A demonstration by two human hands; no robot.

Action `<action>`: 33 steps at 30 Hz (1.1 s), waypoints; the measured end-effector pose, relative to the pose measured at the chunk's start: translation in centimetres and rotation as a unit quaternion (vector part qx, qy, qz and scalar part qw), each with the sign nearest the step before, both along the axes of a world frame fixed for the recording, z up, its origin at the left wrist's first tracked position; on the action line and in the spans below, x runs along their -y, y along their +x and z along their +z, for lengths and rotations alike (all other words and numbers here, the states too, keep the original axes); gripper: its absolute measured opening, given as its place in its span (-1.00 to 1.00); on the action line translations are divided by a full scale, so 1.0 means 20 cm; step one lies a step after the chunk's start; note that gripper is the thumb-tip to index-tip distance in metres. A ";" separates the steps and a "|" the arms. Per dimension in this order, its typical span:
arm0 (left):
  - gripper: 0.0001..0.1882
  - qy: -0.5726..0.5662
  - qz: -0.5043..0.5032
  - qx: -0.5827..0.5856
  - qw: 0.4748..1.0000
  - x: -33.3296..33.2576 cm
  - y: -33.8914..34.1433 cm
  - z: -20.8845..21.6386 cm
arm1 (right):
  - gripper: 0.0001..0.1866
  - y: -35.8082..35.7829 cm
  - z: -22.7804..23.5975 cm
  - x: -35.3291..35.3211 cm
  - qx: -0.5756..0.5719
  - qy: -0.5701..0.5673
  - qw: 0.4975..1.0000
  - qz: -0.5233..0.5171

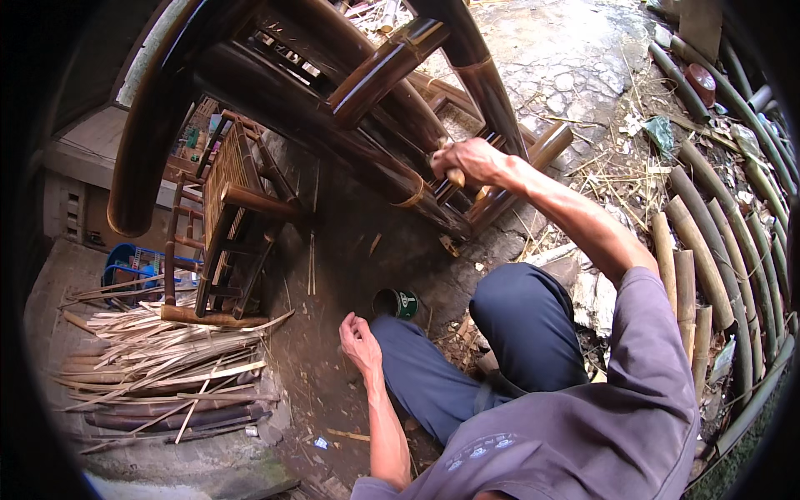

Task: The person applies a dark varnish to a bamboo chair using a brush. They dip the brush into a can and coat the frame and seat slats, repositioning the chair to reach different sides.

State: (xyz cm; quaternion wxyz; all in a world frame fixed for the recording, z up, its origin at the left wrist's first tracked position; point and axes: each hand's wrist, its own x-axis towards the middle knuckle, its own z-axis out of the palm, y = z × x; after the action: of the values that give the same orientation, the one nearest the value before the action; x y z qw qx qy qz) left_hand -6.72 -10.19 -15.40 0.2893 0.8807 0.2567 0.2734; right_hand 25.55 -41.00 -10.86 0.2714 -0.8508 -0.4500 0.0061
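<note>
Bamboo furniture frame (308,117): dark and glossy, tilted across the upper middle, well above the left hand (361,343) and against the right hand (471,160).
Bamboo chair (258,202): left of the frame, slatted and brown.
Cut bamboo poles (698,258): laid in rows along the right side.
Split bamboo strips (175,350): heaped at lower left.
Right hand: fingers wrapped closed round a pale handle, at the frame's lower joints.
Left hand: loosely curled near the can, nothing visible in it.
Green can (407,304): beside the knee; contents too dark to tell.
Pale handle (456,177): short and rounded; its working end is hidden, perhaps a brush.
Step in hand: apparently surface work, likely coating, around the joints.
Next move calls for: a light, controlled stroke into the narrow gaps, the frame kept steady.
</note>
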 end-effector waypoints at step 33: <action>-0.72 -0.024 -0.042 0.031 0.998 -0.01 0.14 -0.05 | -0.75 -0.49 0.93 -0.15 0.243 0.278 0.920 0.133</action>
State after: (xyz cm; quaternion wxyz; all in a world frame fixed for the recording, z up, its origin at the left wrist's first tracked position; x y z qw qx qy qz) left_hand -3.86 -10.03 -16.39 0.3296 0.8746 0.2165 0.2822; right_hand 15.66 -38.02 7.70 0.3759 -0.6487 -0.5947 -0.2902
